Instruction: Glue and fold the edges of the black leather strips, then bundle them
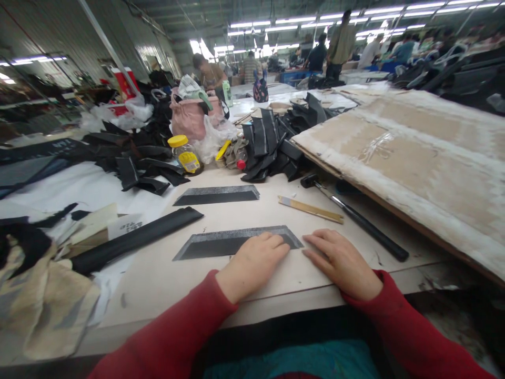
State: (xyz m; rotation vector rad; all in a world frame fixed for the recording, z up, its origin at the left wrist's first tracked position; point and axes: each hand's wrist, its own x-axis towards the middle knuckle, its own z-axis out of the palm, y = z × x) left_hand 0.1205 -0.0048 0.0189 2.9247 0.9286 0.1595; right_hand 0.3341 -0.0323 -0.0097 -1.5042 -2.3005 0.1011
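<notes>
The near panel is a flat, dark grey trapezoid of thin sheet material. It has a matt centre and a lighter, speckled band along its far edge and slanted ends. It lies flat on the pale table, close to the front edge and directly ahead of the person. Its long axis runs left to right, almost parallel to that edge, and the longer side faces the person.

The left hand rests palm down on the panel's right portion, fingers straight and together, gripping nothing. The right hand lies palm down on the table, fingers extended and closed on nothing, with the tips at the panel's right point (contact cannot be confirmed).

A second panel of the same shape lies farther back, parallel to the first. A long, smooth black strip lies to the left, set at an angle. A flat wooden ruler and a hammer with a slim black handle lie beyond the right hand. A padded board with fleecy white edging stands at the right.
</notes>
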